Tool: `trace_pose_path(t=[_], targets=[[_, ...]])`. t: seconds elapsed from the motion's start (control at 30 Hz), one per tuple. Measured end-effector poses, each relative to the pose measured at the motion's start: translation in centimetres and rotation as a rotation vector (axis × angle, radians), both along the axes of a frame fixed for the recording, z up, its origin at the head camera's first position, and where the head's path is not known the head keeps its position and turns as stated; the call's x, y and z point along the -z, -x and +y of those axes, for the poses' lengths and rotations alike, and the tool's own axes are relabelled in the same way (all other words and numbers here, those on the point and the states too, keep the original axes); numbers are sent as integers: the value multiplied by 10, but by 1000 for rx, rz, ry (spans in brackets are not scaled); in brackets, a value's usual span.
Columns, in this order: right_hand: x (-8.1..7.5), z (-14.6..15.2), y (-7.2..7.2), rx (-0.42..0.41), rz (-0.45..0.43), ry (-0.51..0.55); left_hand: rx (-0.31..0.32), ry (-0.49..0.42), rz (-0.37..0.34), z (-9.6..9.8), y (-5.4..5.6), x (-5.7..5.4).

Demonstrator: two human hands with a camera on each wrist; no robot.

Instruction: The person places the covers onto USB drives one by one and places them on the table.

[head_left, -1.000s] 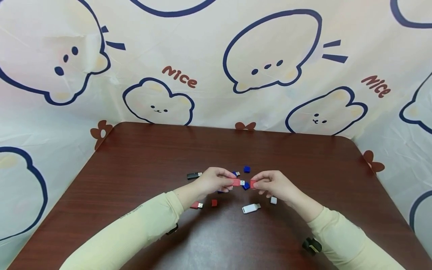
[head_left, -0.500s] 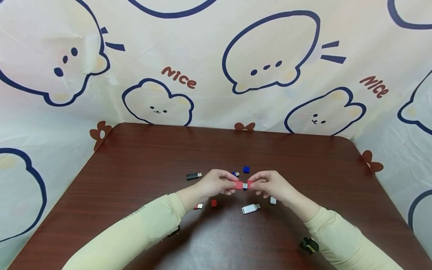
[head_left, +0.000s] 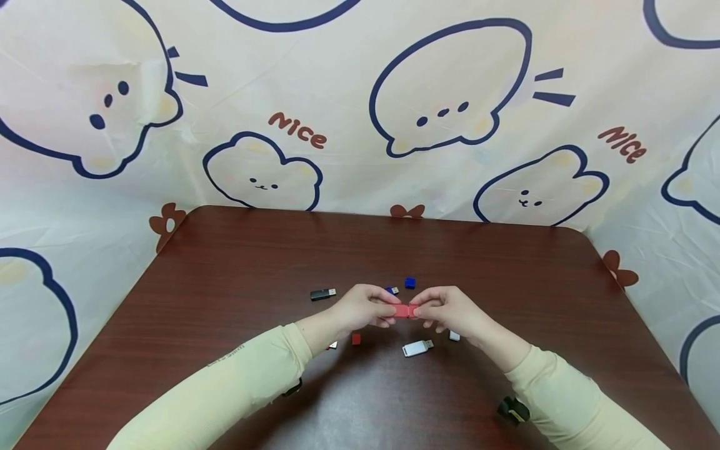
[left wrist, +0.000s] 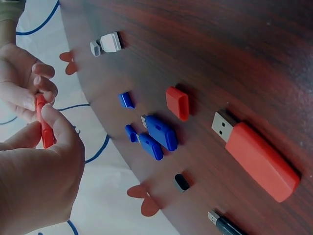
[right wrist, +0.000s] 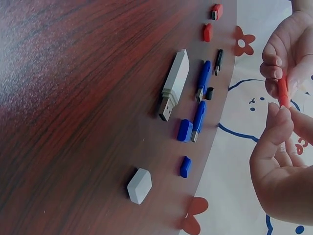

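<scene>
1. Left hand [head_left: 362, 307]: grip closed in a pinch on the body of the red USB stick [head_left: 400, 310], raised above the bench [head_left: 253, 250]; fingers covered one end.
2. Right hand [head_left: 450, 307]: grip likewise pinched, on the held red cap [head_left: 414, 310], end to end with that stick; plug out of sight, full seating impossible to tell.
3. Second red USB stick [left wrist: 262, 162], uncapped: whole in the left wrist view, mostly behind the left wrist in the head view; loose red cap [left wrist: 177, 103] near its plug.
4. Two blue USB sticks [right wrist: 204, 74] and two blue caps [right wrist: 185, 130]: partly masked by the hands from above.
5. Black USB stick [head_left: 322, 294]: cut off in the left wrist view; black cap [left wrist: 181, 182] hidden from the head view.
6. White USB stick [head_left: 415, 349]: plug bare; white cap [right wrist: 140, 186] partly covered by the right hand from above.
</scene>
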State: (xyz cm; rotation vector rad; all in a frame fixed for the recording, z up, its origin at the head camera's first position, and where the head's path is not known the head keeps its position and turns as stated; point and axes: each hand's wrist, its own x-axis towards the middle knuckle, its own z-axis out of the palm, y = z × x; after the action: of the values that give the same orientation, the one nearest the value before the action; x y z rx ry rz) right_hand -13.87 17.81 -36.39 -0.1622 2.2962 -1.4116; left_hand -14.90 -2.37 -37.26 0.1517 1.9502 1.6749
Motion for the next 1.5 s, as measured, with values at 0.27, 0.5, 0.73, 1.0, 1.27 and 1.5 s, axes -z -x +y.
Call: trace_pose_path(t=[0.27,0.5,0.73,1.0,1.27,1.5], targets=[[1,-1,-1,12,5,23,81,200,420,0,-4,5],[5,-4,-4,-18,168,-29,96,314,686,0,-7,5],[6,-12,-11,-68,490,-288,100,494,824,-1,-9,0],[4,-17,-16,-94,588,-396,89,558,914,-1,-12,-2],[5,-13,-16,-84,606,-372,108,489,896,4,-10,-2],[4,-13,-14,-92,615,-381,108,467,890,4,-8,-1]])
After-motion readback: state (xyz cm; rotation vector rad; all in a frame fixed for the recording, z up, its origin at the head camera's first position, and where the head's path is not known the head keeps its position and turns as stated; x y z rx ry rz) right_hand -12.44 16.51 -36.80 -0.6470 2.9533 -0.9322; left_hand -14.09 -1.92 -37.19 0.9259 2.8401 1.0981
